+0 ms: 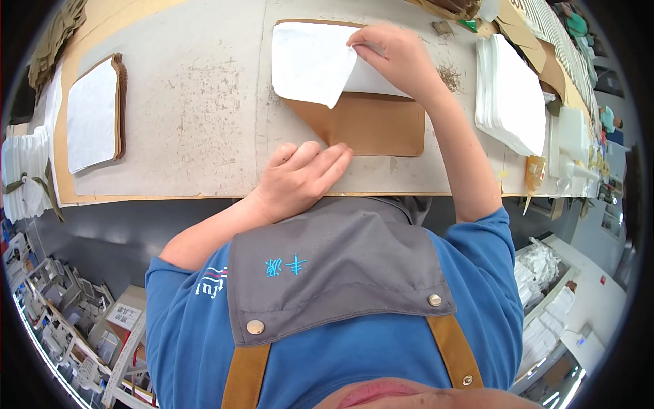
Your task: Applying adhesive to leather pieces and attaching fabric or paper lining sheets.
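A brown sheet (381, 126), like leather or card, lies on the worktable in front of me. On its upper part rests a white sheet (310, 61), its right part lifted and folded back, with more white surface showing below. The edge of the white sheet is pinched between the thumb and fingers of my right hand (398, 60). Down at the near left corner of the brown sheet, my left hand (303, 176) has its fingers closed at the edge, two of them stretched onto it. The brown edge there runs slanted and looks bent. My left thumb is hidden.
The grey worktable (170, 136) has a worn, flecked top. At the left lies a stack of white-topped brown pieces (94, 119), beyond it a tied white bundle (27, 177). A thick white stack (507, 95) and an amber glue bottle (535, 174) stand at the right.
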Demonstrator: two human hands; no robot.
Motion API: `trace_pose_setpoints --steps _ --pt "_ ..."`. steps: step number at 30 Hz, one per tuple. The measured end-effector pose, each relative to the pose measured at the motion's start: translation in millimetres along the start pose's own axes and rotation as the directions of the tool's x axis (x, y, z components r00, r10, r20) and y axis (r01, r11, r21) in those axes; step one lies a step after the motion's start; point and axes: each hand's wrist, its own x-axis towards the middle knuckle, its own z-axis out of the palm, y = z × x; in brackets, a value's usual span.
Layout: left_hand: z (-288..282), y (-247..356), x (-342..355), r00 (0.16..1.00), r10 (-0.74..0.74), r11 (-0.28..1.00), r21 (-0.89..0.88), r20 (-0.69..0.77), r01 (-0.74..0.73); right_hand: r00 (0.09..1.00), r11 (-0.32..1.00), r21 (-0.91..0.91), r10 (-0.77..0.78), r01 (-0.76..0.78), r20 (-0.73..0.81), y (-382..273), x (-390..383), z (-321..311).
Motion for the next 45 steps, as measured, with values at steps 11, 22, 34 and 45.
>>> trace_pose_setpoints --steps 11,22,34,45 --pt "-29 -15 -13 0.983 -0.181 0.982 0.058 -0.006 0.181 0.971 0.993 -0.037 -0.1 0.111 0.217 -35 -18 -11" --pt "-25 -13 -29 0.971 -0.233 0.973 0.022 0.052 0.232 0.985 0.985 0.171 -0.047 0.019 0.166 -11 7 16" --pt "-29 -21 -28 0.959 -0.282 0.953 -0.11 0.031 0.284 0.947 0.935 0.197 0.259 -0.295 0.19 -29 9 -14" --pt "-33 -57 -13 0.827 -0.561 0.805 -0.26 -0.042 0.533 0.969 0.974 -0.036 -0.218 0.223 0.117 -69 -38 -13"
